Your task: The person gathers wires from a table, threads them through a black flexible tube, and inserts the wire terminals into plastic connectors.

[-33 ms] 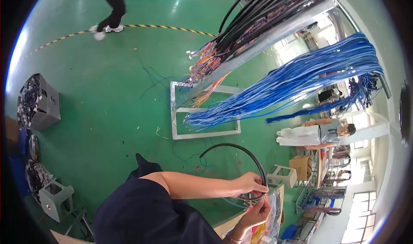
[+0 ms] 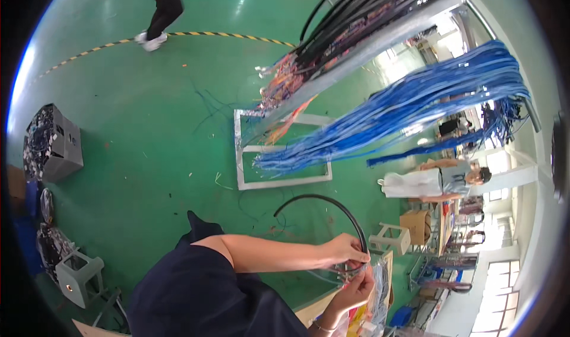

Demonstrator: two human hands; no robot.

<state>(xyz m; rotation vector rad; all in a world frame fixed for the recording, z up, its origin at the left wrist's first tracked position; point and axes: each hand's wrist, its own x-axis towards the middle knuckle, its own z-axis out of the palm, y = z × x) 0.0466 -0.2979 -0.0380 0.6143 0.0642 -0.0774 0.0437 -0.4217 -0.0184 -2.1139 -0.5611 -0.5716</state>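
No visible change vs the earlier frame: same pose, same grip, cable loop unmoved.

Left hand (image 2: 346,249): fingers closed around the end of a black cable (image 2: 332,200), pinching it where it meets a small bundle of thin wires (image 2: 350,270). Right hand (image 2: 355,289) directly below, fingers curled shut on the same wire bundle; fingertips of both hands nearly touch.

The black cable arcs up and left from the fingers in a half loop, free end hanging over the green floor (image 2: 148,147). Just right of the fingers: clear plastic bag (image 2: 380,283) with coloured contents, lying on a tabletop (image 2: 314,310) edge below the right hand.

Well above the fingers: slanted rack (image 2: 368,46) with black cables (image 2: 356,10) and a sheaf of blue wires (image 2: 415,108). White frame (image 2: 240,159) on the floor between. Grey crate (image 2: 56,144) far left. Another person (image 2: 436,179) stands to the right, well apart; one more (image 2: 160,10) at top.
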